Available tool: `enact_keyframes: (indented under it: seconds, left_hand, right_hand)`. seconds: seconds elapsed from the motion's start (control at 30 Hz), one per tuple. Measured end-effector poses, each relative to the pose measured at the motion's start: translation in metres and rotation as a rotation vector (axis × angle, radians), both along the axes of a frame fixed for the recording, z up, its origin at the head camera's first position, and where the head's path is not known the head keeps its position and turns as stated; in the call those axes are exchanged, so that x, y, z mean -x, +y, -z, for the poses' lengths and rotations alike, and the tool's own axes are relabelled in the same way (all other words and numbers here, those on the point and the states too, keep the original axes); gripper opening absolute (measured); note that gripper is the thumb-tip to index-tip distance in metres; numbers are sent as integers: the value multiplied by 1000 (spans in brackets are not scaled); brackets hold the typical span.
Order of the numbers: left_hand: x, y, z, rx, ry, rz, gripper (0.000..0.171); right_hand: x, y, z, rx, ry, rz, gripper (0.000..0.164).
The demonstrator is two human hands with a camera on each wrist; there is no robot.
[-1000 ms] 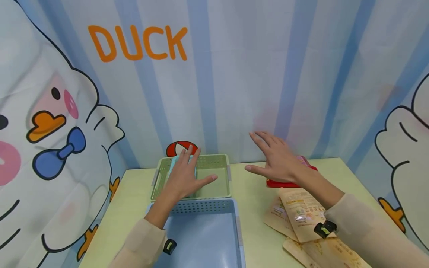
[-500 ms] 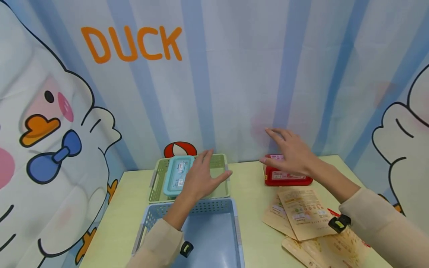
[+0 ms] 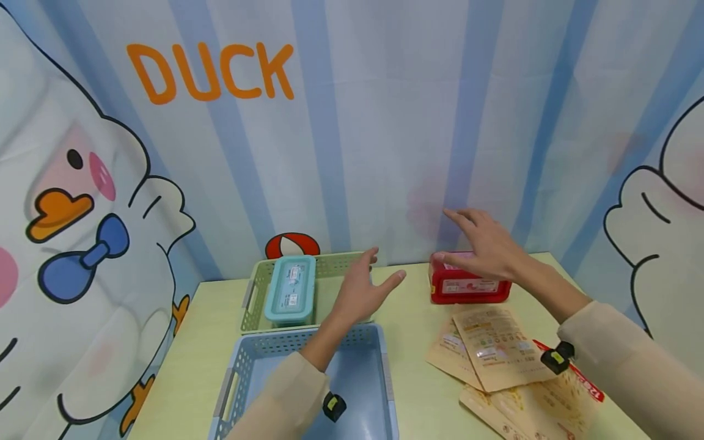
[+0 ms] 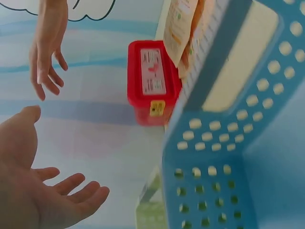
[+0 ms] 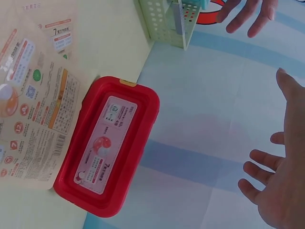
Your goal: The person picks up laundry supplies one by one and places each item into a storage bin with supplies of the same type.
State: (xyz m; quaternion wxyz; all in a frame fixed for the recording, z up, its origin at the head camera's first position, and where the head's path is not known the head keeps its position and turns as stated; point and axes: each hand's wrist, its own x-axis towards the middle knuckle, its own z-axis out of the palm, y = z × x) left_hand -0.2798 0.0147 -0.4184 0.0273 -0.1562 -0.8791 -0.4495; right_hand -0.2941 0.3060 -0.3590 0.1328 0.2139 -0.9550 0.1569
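My left hand (image 3: 360,293) hovers with spread, relaxed fingers over the right part of the green basket (image 3: 335,269) and the back of the blue basket (image 3: 264,340); it holds nothing. Inside the green basket, at its left side, lies a light-blue lidded box (image 3: 291,290). My right hand (image 3: 484,247) is also empty, fingers loosely extended, above a red lidded box (image 3: 469,292) at the back right of the table. In the right wrist view the red box (image 5: 107,148) shows its labelled lid, with the right hand (image 5: 281,167) apart from it.
Several tan paper-like packets (image 3: 497,351) overlap on the right of the table (image 3: 409,348), in front of the red box. A red strip-like item (image 3: 585,382) lies among them, partly under the right sleeve. A striped duck-print curtain (image 3: 379,122) hangs behind.
My left hand has moved right, away from over the light-blue box, which is now uncovered. The right hand has shifted slightly right, showing more of the red box. The head view has turned a little right.
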Motion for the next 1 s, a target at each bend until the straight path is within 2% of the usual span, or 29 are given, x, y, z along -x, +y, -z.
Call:
enact_keyframes:
  seconds: [0.2,0.43,0.6,0.77,1.0]
  left_hand:
    - [7,30,4,-132,-43,7,77]
    - [15,60,17,-197,-106,32,65]
    - [21,72,22,-128,-149,86,65]
    - [27,81,29,-42,-145,127,65]
    - [31,94,45,54,-170,139,67]
  right_hand:
    - [4,15,8,17,-37,29,87]
    - [10,28,23,35,-58,74,80]
    - [13,38,38,51,-46,70,72]
    - [15,44,52,58,-20,50,64]
    - [20,45,72,20,-83,94,68]
